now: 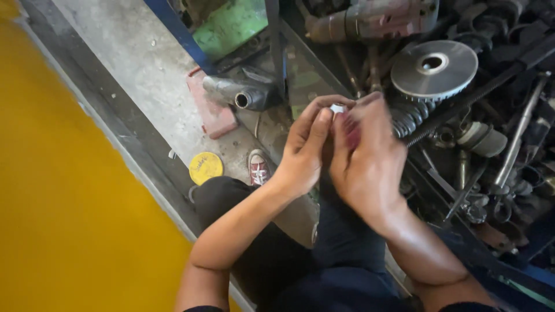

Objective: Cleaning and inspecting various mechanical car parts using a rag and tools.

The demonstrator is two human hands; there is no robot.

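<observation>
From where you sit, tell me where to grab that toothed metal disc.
Take the disc by its toothed rim, coming from above: it lies nearly flat atop the parts pile, rim exposed on the near side. The centre hole looks too small for a finger grip.

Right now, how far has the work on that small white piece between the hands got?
Done: nothing shows as finished. In hand: the left hand and right hand pinch a small white part at their fingertips, raised above the knees. Left: the grey toothed disc, springs and rods in the parts pile lie untouched.
</observation>
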